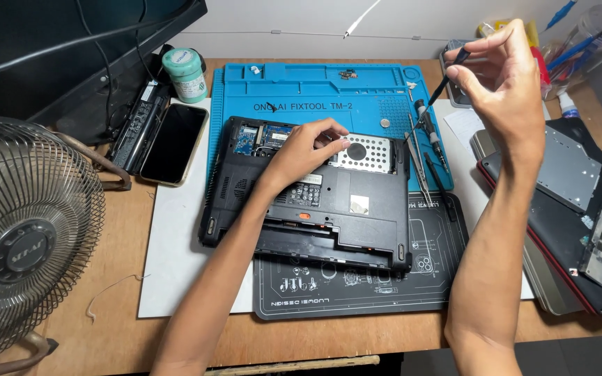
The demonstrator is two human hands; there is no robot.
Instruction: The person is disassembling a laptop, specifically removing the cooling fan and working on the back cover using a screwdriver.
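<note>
Across the middle of the frame lies an upturned black laptop (315,202), its base facing up, straddling a blue repair mat (294,94) above and a dark printed mat (384,285) below, all on a wooden desk (120,278). Judging by how it lies, the work is partly done: the battery bay along its lower edge stands empty, a cover is off at the upper left so that circuit boards show, and the perforated silver drive caddy (367,153) sits exposed but still seated in its bay.

At far left a wire-caged fan (26,240) crowds the desk edge; at far right stacked laptop shells (573,202) fill that side, so free room is mostly the bare mat above and the desk strip below.

Left of the laptop a dark phone (173,143) lies face up beside a black battery pack (137,125). Loose screwdrivers and tweezers (426,150) rest just right of the laptop.

The left hand (304,150) rests on the laptop, fingertips curled down touching the caddy's edge. The right hand (503,76), raised at upper right, pinches a thin black screwdriver (449,75) between thumb and fingers, tip pointing down-left.
</note>
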